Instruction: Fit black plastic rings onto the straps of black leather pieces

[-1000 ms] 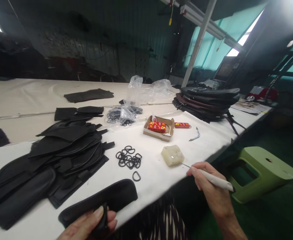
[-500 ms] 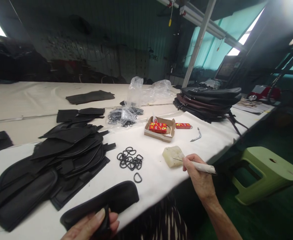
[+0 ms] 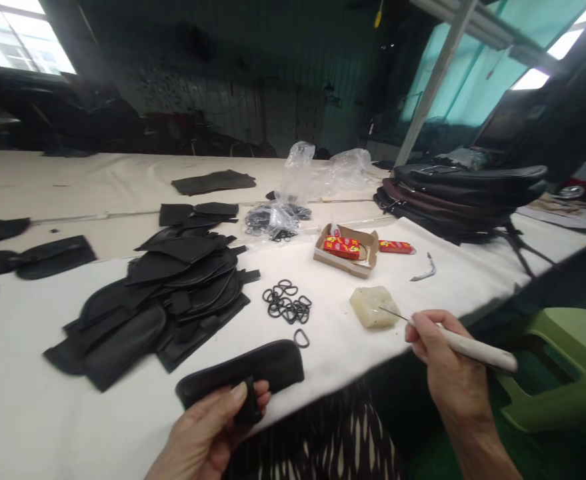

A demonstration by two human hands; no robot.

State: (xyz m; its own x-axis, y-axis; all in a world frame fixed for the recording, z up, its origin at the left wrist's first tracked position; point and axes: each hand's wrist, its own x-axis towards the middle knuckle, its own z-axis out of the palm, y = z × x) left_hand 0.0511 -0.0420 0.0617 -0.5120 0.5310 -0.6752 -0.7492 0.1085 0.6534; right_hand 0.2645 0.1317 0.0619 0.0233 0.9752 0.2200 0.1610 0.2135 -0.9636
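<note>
My left hand [image 3: 217, 420] pinches a black leather piece [image 3: 267, 367] at the table's near edge, the thumb pressing a folded tab of it. In my right hand [image 3: 447, 360] is an awl [image 3: 473, 345] with a pale handle, its thin metal point aimed left. That point lies over or against a yellowish wax block [image 3: 373, 305]; whether it touches, I cannot tell. Left of the wax, several black D-rings [image 3: 287, 303] lie in a cluster, and a single D-ring [image 3: 301, 339] sits apart, close to the leather piece.
A pile of black leather pieces [image 3: 173, 287] lies to the left. Behind the wax stand a small cardboard box [image 3: 345, 265] with a red packet, another red packet [image 3: 396, 247] and a curved tool [image 3: 425, 268]. Stacked bags [image 3: 463, 200] are at right, beside a green stool [image 3: 567, 373].
The view has swung left, so things on the table appear farther right. The awl's point is drawn back slightly across the wax. Both hands keep their hold.
</note>
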